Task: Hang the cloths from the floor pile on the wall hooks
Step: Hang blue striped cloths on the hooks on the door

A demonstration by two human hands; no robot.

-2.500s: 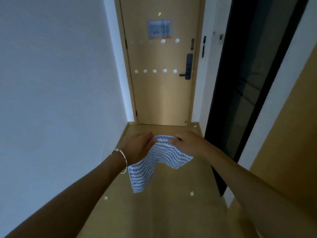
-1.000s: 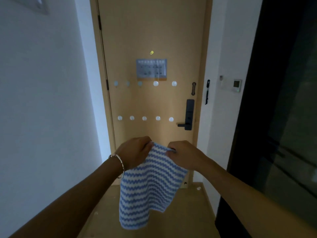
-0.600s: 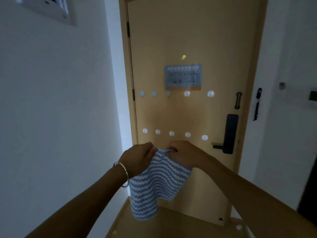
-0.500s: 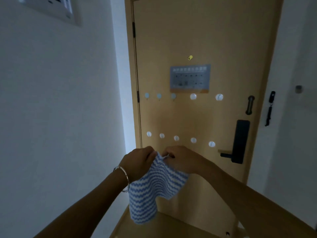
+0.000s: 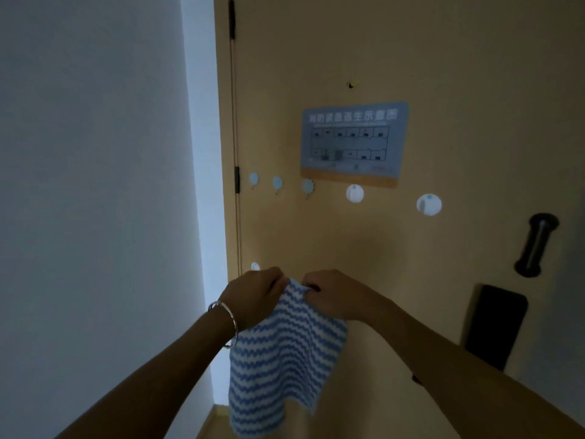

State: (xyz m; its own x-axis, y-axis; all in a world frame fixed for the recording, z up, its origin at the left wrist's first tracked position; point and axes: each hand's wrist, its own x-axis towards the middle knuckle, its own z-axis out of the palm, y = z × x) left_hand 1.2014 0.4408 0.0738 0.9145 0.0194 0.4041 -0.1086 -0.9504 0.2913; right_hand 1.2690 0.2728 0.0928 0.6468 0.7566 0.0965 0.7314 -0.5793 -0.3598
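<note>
Both hands pinched the top edge of the striped cloth [image 5: 285, 359]. Left hand [image 5: 256, 296] fingers were curled tight on the left corner, right hand [image 5: 335, 296] fingers [image 5: 311, 288] curled on the bunched edge just beside it, only a narrow strip of cloth showing between the two. The rest of the cloth hung free below the fingers, not touching the door [image 5: 443, 58] as far as could be told.

Change from half a second ago: the person had closed in on the door and the hands now sat at lower-row height. Only one lower hook [image 5: 255, 266] showed, just above and left of the left knuckles; the others in that row were hidden behind the hands. The upper hook row [image 5: 355, 193] was well above the fingers, bare, under the floor-plan sign [image 5: 354, 137]. The black lock plate [image 5: 493, 324] was well right of the right hand.

Judgement: approach done, cloth not hooked yet. Next is looping the pinched edge over a lower hook, probably one behind the fingers. Risk: a bunched edge slipping off a small hook.
</note>
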